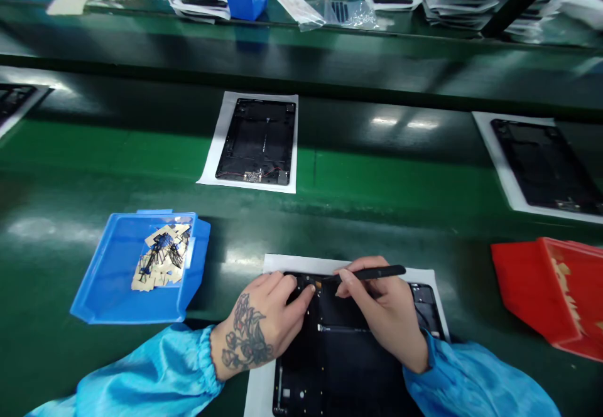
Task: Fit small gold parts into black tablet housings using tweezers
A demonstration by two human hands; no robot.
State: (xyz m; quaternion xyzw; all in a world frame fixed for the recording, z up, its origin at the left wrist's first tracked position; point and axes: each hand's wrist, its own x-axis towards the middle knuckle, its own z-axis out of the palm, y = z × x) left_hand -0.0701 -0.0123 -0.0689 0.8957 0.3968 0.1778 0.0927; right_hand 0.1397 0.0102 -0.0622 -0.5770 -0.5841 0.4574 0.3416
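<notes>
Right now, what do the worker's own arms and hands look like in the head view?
Both arms wear shiny light-blue sleeves with gathered elastic cuffs at the wrists. The hands are bare, without gloves. The left hand carries a dark floral tattoo across its back, running to the wrist. The right hand shows no markings.

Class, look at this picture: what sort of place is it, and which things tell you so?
Probably an electronics assembly line: opened tablet shells on white sheets along a green bench, a blue parts bin, and blue work sleeves.
</notes>
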